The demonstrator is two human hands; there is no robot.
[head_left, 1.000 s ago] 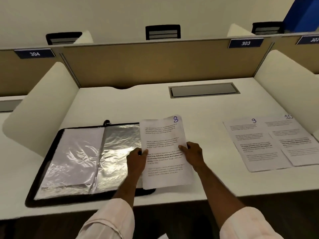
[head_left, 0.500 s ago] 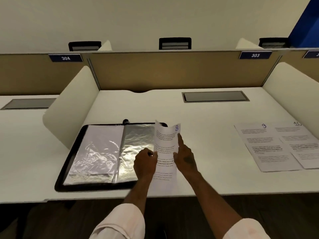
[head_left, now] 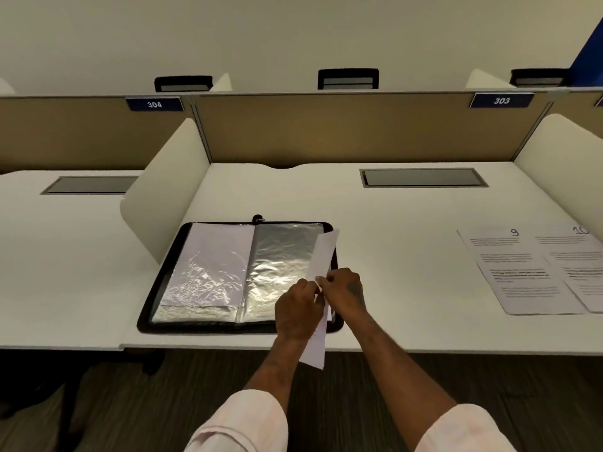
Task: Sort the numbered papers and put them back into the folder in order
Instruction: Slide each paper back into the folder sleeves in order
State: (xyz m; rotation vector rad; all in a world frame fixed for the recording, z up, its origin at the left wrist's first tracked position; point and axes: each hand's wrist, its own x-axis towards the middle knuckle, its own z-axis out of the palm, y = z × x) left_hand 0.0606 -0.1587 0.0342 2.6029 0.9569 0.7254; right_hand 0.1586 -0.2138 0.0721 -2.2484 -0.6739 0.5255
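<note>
Folder (head_left: pixel 153 308) black-edged; plastic pockets (head_left: pixel 284 256) silvery, crinkled sheen. Held sheet (head_left: pixel 324 252) plain white. Sheet 9 (head_left: pixel 522 272), sheet 10 (head_left: pixel 584 265) at right edge of tabletop (head_left: pixel 408 223): white, black print lines. Tabletop off-white. Partition (head_left: pixel 359 132) tan. Desk label (head_left: pixel 154 104) navy, white digits. Cuffs (head_left: pixel 241 422) pale pink.

Held sheet (head_left: pixel 324 252) is turned nearly edge-on, so its printed face and number cannot be read. Its middle is covered by the left hand (head_left: pixel 298 308) and right hand (head_left: pixel 344 293), which pinch it there.

Folder (head_left: pixel 208 327): part of the near edge and right page is hidden behind the hands. Glare on the plastic sleeves obscures the page on the left.

Sheet 9 (head_left: pixel 515 272): body text too small to read.

Sheet 10 (head_left: pixel 584 256) is cut off by the right edge, as is the far nameplate (head_left: pixel 599 101).
</note>
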